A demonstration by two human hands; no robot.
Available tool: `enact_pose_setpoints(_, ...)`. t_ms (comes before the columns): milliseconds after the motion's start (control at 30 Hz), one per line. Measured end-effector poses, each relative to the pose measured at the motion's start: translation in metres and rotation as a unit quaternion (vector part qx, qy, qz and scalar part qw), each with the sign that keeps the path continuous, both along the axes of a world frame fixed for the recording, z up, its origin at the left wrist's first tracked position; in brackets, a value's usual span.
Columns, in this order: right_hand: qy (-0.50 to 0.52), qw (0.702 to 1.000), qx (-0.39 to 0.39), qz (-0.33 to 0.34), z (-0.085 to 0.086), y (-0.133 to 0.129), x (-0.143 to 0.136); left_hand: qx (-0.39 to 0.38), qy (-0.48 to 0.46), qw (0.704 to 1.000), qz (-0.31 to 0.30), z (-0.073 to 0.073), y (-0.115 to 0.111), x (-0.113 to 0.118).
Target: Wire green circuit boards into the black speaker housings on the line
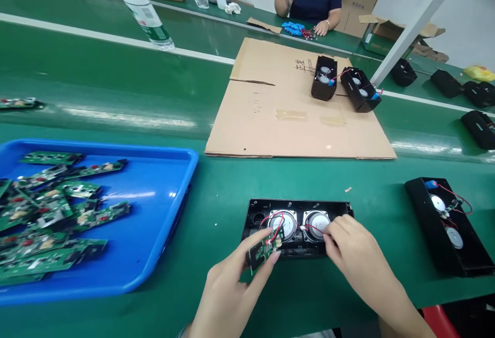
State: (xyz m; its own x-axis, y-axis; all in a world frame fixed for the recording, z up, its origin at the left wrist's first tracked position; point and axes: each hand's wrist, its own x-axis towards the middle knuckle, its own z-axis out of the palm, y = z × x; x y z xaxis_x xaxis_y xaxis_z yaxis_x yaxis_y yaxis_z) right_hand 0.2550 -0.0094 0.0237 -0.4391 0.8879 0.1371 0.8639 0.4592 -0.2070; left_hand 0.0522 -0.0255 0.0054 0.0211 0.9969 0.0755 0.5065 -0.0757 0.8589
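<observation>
A black speaker housing (297,251) with two round silver speakers lies on the green bench in front of me. My left hand (242,271) pinches a small green circuit board (263,251) over the housing's left end. Red wires loop from the board over the left speaker (284,226). At the right speaker (317,223), my right hand (353,247) has thumb and forefinger closed on a thin red wire (314,228).
A blue tray (154,255) of circuit boards is at left. Another open housing (433,229) lies at right. Beyond, a cardboard sheet (263,121) bears two housings. Bottles, more housings and a metal post (415,20) stand farther back; a person sits opposite.
</observation>
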Motion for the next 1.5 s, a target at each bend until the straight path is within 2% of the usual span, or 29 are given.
enact_pose_setpoints(133, 0.047, 0.995, 0.028, 0.082, -0.007, -0.006, -0.024, 0.065, 0.043, 0.997, 0.022, -0.005, -0.002, 0.004)
enact_pose_setpoints(200, 0.062, 0.993, 0.034, 0.098, -0.011, -0.006, -0.034, 0.076, 0.059, 0.995, 0.032, -0.008, -0.003, 0.005)
enact_pose_setpoints(267, 0.100, 0.990, 0.006, 0.095, -0.013, -0.003, -0.039, 0.069, 0.063, 0.995, 0.037, -0.009, -0.003, 0.005)
enact_pose_setpoints(333, 0.168, 0.981, -0.055, 0.084, -0.012, 0.002, -0.040, 0.060, 0.054, 0.996, 0.042, -0.009, -0.003, 0.004)
enact_pose_setpoints(433, 0.279, 0.944, -0.170, 0.046, -0.010, 0.011, -0.037, 0.048, 0.038, 0.997, 0.043, -0.007, -0.003, 0.003)
enact_pose_setpoints(533, 0.347, 0.901, -0.259, -0.014, -0.012, 0.017, -0.034, 0.038, 0.024, 0.998, 0.038, -0.003, -0.002, 0.003)
enact_pose_setpoints(667, 0.439, 0.835, -0.323, -0.076, -0.019, 0.022, -0.033, 0.023, -0.005, 0.999, 0.026, 0.000, 0.001, 0.004)
enact_pose_setpoints(733, 0.466, 0.817, -0.328, -0.089, -0.021, 0.024, -0.033, 0.016, -0.022, 0.999, 0.021, 0.001, 0.002, 0.005)
enact_pose_setpoints(767, 0.464, 0.822, -0.318, -0.086, -0.021, 0.024, -0.033, 0.013, -0.027, 0.999, 0.019, 0.002, 0.003, 0.005)
enact_pose_setpoints(867, 0.416, 0.873, -0.250, -0.043, -0.018, 0.025, -0.030, 0.017, -0.022, 1.000, 0.010, 0.005, 0.005, 0.005)
enact_pose_setpoints(933, 0.388, 0.893, -0.226, -0.011, -0.015, 0.027, -0.028, 0.035, -0.011, 0.999, 0.002, 0.006, 0.005, 0.005)
enact_pose_setpoints(1000, 0.387, 0.886, -0.254, 0.005, -0.014, 0.028, -0.025, 0.044, -0.001, 0.999, -0.006, 0.005, 0.006, 0.004)
enact_pose_setpoints(1100, 0.413, 0.852, -0.323, 0.007, -0.017, 0.031, -0.023, 0.022, 0.007, 1.000, -0.015, 0.005, 0.005, 0.003)
enact_pose_setpoints(1167, 0.429, 0.840, -0.331, 0.001, -0.019, 0.031, -0.023, 0.002, 0.004, 1.000, -0.021, 0.005, 0.006, 0.003)
enact_pose_setpoints(1200, 0.430, 0.845, -0.317, -0.006, -0.019, 0.030, -0.024, -0.004, 0.000, 1.000, -0.023, 0.006, 0.006, 0.003)
enact_pose_setpoints(1267, 0.407, 0.877, -0.253, -0.011, -0.019, 0.027, -0.025, -0.005, -0.007, 1.000, -0.027, 0.007, 0.007, 0.003)
enact_pose_setpoints(1367, 0.341, 0.931, -0.128, 0.032, -0.017, 0.023, -0.028, -0.011, -0.015, 0.999, -0.032, 0.009, 0.009, 0.003)
enact_pose_setpoints(1500, 0.278, 0.955, -0.053, 0.093, -0.017, 0.019, -0.031, -0.022, -0.008, 0.999, -0.039, 0.009, 0.010, 0.002)
